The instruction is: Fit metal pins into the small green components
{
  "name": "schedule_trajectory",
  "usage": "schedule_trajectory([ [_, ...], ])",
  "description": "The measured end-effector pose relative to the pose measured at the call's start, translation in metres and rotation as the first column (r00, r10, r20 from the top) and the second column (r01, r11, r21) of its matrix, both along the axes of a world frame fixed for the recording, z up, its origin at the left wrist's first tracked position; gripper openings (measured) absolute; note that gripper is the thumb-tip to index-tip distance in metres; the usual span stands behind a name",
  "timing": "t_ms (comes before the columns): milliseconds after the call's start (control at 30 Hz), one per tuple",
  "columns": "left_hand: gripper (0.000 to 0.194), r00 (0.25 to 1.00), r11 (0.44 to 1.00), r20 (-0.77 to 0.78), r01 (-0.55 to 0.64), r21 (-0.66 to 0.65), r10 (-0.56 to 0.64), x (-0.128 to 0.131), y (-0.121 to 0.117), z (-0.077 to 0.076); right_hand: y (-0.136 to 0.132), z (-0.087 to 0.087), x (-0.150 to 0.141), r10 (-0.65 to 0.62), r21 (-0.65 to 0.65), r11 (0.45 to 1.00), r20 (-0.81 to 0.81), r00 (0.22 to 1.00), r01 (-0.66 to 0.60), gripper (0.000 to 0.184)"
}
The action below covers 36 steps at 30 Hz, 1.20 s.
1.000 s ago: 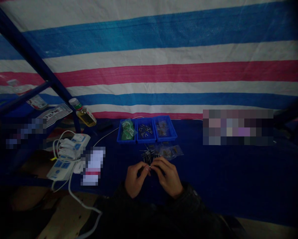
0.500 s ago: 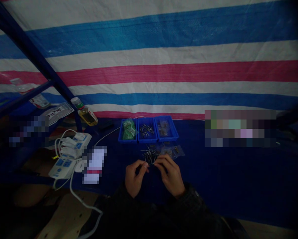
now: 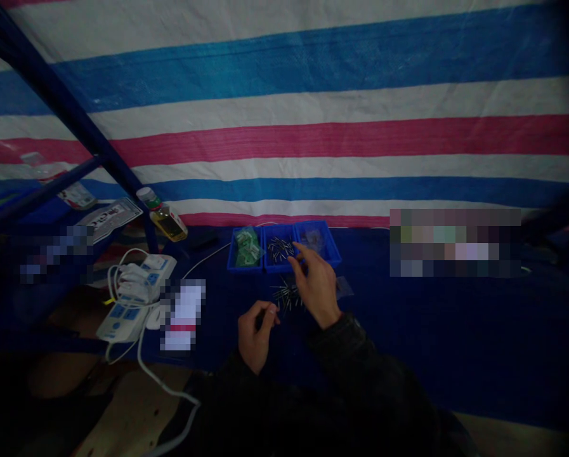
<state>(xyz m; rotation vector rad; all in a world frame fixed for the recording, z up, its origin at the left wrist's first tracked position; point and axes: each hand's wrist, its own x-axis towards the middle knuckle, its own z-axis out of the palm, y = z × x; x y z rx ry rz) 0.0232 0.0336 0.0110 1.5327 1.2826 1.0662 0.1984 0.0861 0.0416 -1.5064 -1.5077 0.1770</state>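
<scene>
My right hand [image 3: 316, 284] is over the front right part of the middle blue bin [image 3: 282, 269]. Its thumb and forefinger are apart, with nothing visible between them. Inside that bin lie several thin metal pins [image 3: 279, 247]. My left hand [image 3: 256, 333] is low over the table, thumb and fingertips pressed together; whatever they may hold is too small to make out. Just beyond it, a loose pile of thin dark metal pins [image 3: 287, 296] lies on the table. A clear plastic bag [image 3: 345, 287] shows beside my right wrist, partly hidden by the hand.
The left bin [image 3: 245, 269] holds green-and-clear bags; the right bin [image 3: 332, 249] holds clear bags. Toward the left are a blurred-out phone [image 3: 185, 314], power strips [image 3: 122, 322] with cables and a tilted bottle [image 3: 163, 219]. A striped tarp [image 3: 313, 139] hangs behind the blue table [image 3: 431, 343].
My right hand has left the thin pin both hands were holding and moved forward to the middle bin, its fingers now apart. My left hand has stayed nearly in place.
</scene>
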Motion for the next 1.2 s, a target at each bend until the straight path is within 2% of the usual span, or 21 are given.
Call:
schedule_trajectory([
  [100,0.031,1.0,1.0,0.014,0.009,0.0,-0.009,0.001,-0.001,0.001,-0.015,-0.02,0.004,0.019,-0.004,1.0,0.008,1.0,-0.019,0.025],
  [233,0.031,1.0,1.0,0.014,0.026,-0.002,-0.026,0.001,-0.002,0.002,-0.049,-0.05,0.019,0.037,-0.042,0.999,0.127,0.991,-0.032,0.014],
  [333,0.03,0.999,0.999,0.008,0.047,-0.006,-0.047,0.0,-0.001,0.003,-0.064,-0.06,0.025,0.069,-0.067,0.996,0.191,0.979,-0.057,0.01],
  [567,0.027,0.998,0.999,0.022,0.051,-0.002,-0.051,0.0,-0.001,0.002,-0.068,-0.059,0.021,0.077,-0.078,0.995,0.232,0.97,-0.061,0.005],
  [700,0.027,0.999,0.999,0.015,0.05,0.003,-0.05,-0.001,-0.001,0.001,-0.068,-0.063,0.021,0.083,-0.081,0.995,0.251,0.964,-0.064,0.009],
  [800,0.027,0.999,0.999,0.005,0.052,0.001,-0.052,-0.001,-0.001,-0.001,-0.068,-0.064,0.02,0.054,-0.131,0.991,0.275,0.96,-0.018,0.011],
  [967,0.028,0.998,0.998,0.005,0.057,0.001,-0.057,-0.001,0.0,-0.002,-0.068,-0.057,0.017,0.046,-0.209,0.978,0.295,0.954,0.018,0.01],
  [1200,0.028,0.998,0.998,0.013,0.061,-0.002,-0.061,-0.001,0.0,-0.002,-0.069,-0.053,0.016,0.075,-0.219,0.976,0.301,0.951,-0.008,0.01],
])
